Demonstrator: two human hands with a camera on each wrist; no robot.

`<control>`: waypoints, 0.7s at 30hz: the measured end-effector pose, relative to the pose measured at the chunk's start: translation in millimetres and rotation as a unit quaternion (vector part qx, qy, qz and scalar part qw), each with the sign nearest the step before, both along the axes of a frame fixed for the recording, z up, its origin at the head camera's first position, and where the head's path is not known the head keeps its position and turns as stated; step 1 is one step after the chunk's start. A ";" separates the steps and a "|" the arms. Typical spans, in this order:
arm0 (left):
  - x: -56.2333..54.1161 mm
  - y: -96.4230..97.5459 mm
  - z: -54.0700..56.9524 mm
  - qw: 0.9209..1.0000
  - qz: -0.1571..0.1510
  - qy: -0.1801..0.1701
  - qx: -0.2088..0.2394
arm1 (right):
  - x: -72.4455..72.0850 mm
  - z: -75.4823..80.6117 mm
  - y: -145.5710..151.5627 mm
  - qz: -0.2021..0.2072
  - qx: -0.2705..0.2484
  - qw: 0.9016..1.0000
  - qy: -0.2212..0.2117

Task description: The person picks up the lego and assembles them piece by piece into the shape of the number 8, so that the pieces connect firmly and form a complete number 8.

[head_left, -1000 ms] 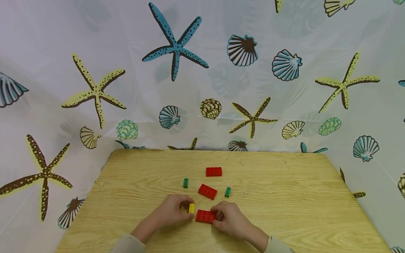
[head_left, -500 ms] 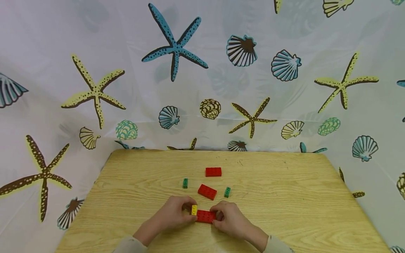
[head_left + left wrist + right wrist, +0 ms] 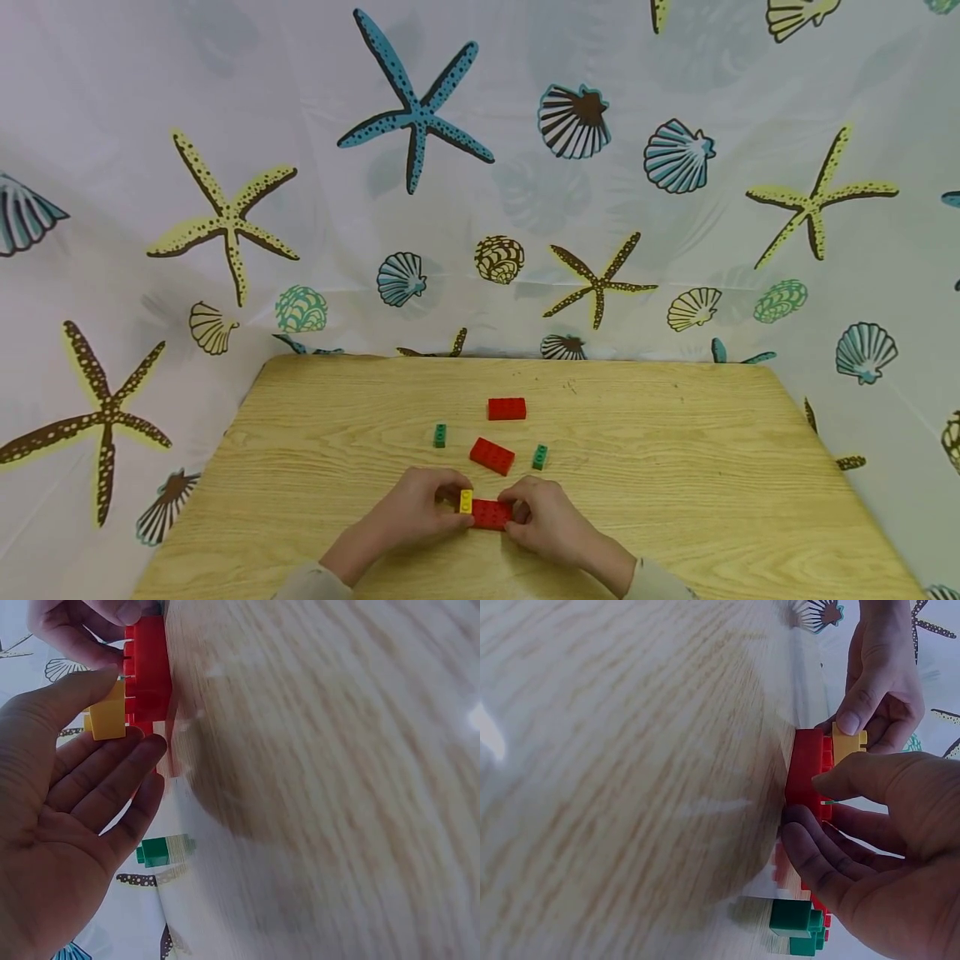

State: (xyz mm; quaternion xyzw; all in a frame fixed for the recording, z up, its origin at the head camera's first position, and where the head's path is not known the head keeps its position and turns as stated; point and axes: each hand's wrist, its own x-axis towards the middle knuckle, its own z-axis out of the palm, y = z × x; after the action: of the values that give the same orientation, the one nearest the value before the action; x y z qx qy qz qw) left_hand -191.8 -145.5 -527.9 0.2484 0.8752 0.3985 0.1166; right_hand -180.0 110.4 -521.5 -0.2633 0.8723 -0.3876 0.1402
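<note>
My left hand (image 3: 420,510) pinches a small yellow toy brick (image 3: 466,502) between thumb and fingers. In both wrist views the yellow brick (image 3: 109,714) sits right at the studs over the left end of a red brick (image 3: 491,515). That red brick (image 3: 806,769) lies studs up on the table, its right end gripped by the thumb and fingers of my right hand (image 3: 551,527). The two hands face each other near the table's front. My left hand's lower fingers (image 3: 112,780) are extended and hold nothing.
Beyond the hands, a tilted red brick (image 3: 492,457) lies between two small green bricks, the left one (image 3: 440,435) and the right one (image 3: 540,457). Another red brick (image 3: 507,408) sits farther back. A shell-patterned curtain (image 3: 480,317) borders the wooden table (image 3: 675,467).
My left hand has moved right with the yellow brick, from beside the red brick to over its left end. My right hand stays on the red brick.
</note>
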 end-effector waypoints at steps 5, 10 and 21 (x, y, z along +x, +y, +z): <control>1.2 3.4 1.1 1.000 -0.003 -0.007 0.006 | -1.0 -0.6 0.4 0.001 0.001 1.000 0.003; 0.7 5.4 2.7 1.000 -0.004 -0.010 0.000 | -2.1 -0.8 0.5 0.002 0.002 1.000 0.000; -0.5 7.6 1.2 1.000 0.001 -0.019 -0.021 | -9.3 -11.8 3.2 0.010 -0.006 1.000 -0.004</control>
State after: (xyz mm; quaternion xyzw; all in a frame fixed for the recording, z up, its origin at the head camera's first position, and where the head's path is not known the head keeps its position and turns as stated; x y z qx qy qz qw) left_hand -192.2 -137.8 -526.7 0.2375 0.8810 0.3851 0.1381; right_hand -189.3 113.6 -533.3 -0.2710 0.8666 -0.3928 0.1460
